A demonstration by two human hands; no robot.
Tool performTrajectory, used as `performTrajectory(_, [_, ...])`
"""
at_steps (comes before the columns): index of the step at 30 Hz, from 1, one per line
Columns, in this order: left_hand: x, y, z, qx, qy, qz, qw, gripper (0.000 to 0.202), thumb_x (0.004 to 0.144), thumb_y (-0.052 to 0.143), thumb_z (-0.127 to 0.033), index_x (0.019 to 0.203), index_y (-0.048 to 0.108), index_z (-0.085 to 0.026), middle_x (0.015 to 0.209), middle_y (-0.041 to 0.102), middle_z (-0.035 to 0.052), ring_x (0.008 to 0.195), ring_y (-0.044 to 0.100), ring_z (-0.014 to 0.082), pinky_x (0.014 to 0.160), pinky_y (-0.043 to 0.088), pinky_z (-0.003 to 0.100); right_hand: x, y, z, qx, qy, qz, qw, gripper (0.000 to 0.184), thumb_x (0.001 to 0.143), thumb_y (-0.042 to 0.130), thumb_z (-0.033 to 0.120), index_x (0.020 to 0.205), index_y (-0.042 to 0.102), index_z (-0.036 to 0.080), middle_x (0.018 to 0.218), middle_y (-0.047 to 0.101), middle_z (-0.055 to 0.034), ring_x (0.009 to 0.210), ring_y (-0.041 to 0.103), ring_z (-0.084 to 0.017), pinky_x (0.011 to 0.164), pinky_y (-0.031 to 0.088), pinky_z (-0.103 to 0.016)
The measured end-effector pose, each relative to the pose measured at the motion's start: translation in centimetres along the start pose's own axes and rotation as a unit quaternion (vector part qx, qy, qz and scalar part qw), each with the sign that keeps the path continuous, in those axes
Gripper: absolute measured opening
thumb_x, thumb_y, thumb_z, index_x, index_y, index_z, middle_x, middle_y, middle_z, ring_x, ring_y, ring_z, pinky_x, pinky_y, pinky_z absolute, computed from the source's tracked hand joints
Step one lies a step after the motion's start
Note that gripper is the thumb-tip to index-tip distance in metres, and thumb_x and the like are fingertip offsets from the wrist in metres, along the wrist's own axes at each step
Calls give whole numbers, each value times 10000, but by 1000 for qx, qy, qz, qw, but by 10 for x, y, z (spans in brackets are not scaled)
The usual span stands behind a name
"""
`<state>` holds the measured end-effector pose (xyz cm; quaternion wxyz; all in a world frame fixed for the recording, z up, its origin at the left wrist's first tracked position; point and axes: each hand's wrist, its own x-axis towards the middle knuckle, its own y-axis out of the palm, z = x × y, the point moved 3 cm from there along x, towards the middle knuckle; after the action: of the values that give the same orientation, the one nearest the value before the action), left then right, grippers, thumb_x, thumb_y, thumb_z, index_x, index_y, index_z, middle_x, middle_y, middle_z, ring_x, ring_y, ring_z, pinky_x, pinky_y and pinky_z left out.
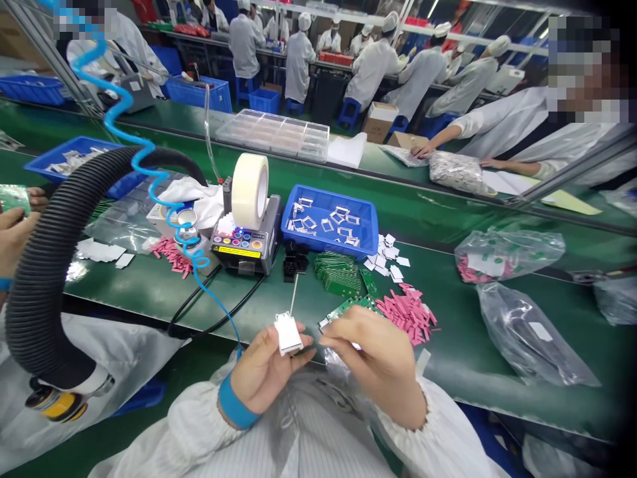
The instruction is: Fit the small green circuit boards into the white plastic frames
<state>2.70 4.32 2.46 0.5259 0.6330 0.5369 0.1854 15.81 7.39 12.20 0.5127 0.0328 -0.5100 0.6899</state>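
Note:
My left hand (263,375) grips a white rectangular piece (288,334) between thumb and fingers, and a thin grey pin (294,293) rises behind it. My right hand (373,365) is curled close by, its fingertips pointing at that piece. A small white edge (355,346) shows under those fingers, but I cannot tell what they hold. Just beyond them lies a green circuit board strip (348,307), and a stack of green boards (338,273) sits further back. Pink strips (405,312) lie to the right, and a clear plastic bag (332,362) sits under my right hand.
A tape dispenser (246,226) and a blue tray of metal frames (328,222) stand on the green conveyor belt (438,345). A black corrugated hose (40,279) and blue coiled tube (122,126) hang at left. A co-worker's hand (14,239) holds a green item there.

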Motion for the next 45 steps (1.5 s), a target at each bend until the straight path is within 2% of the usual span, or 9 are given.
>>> performTrajectory(8, [-6, 9, -13, 103, 71, 4, 992, 404, 623, 686, -499, 829, 700, -152, 765, 677, 58, 767, 580, 197, 763, 403, 330, -3, 3, 4, 29, 6, 72, 997, 207, 907, 398, 150, 1064, 508, 229, 870, 686, 14, 830, 630, -98, 722, 513, -216])
performTrajectory(12, [-6, 12, -13, 77, 71, 16, 994, 357, 629, 698, -462, 827, 707, -166, 746, 679, 36, 721, 577, 163, 698, 400, 284, -8, 9, 4, -15, -6, 58, 998, 154, 872, 437, 144, 856, 561, 233, 1080, 640, -28, 1145, 492, -208, 1010, 333, -476])
performTrajectory(22, [-5, 6, -9, 50, 48, -10, 998, 393, 595, 723, -466, 844, 705, -162, 732, 672, 23, 702, 569, 140, 690, 419, 268, -15, 30, 5, 52, 97, -14, 994, 155, 853, 514, 212, 759, 627, 260, 1131, 576, -37, 1001, 558, -200, 958, 344, -496])
performTrajectory(27, [-6, -4, -9, 1, 26, -27, 999, 348, 663, 670, -464, 917, 683, -227, 928, 691, 23, 974, 571, 193, 872, 415, 339, -17, 33, 9, -152, -22, -41, 987, 280, 830, 471, 516, 990, 629, 349, 1247, 532, -52, 1197, 379, -340, 964, 131, -657])
performTrajectory(30, [-7, -1, -8, -13, 43, -14, 999, 354, 669, 659, -474, 945, 671, -253, 1060, 654, 24, 1105, 505, 225, 946, 384, 396, -14, 35, 10, -157, 21, -71, 985, 423, 793, 428, 628, 1011, 616, 317, 1104, 607, -67, 1082, 463, -319, 979, 128, -627])
performTrajectory(35, [-10, 4, -13, 67, 72, -4, 995, 467, 688, 628, -494, 1063, 640, -216, 1235, 567, 90, 1191, 441, 289, 994, 344, 446, -4, 41, 16, -94, 80, -111, 986, 174, 740, 622, 434, 808, 614, 274, 721, 641, 19, 748, 527, -200, 987, 181, -536])
performTrajectory(37, [-14, 2, -28, 165, 146, -27, 975, 472, 690, 663, -402, 1128, 608, -232, 1306, 522, 91, 1222, 414, 300, 1024, 301, 450, -1, 42, 16, -66, 76, -83, 992, 135, 724, 634, 377, 768, 601, 254, 691, 624, 27, 725, 521, -185, 967, 203, -527])
performTrajectory(40, [-25, 4, -57, 359, 253, -35, 898, 430, 621, 725, -161, 1036, 667, -255, 1240, 594, 70, 1272, 366, 294, 1090, 134, 447, 1, 41, 13, -24, 69, 8, 997, 136, 723, 620, 362, 768, 597, 236, 697, 602, 27, 727, 518, -169, 951, 225, -510])
performTrajectory(45, [-47, 10, -79, 533, 179, 34, 826, 326, 655, 654, -62, 912, 711, -254, 1044, 706, 75, 1192, 484, 291, 1085, -86, 442, 6, 44, 17, -24, 28, 129, 991, 172, 736, 618, 380, 744, 613, 208, 712, 575, 12, 720, 483, -152, 875, 294, -433])
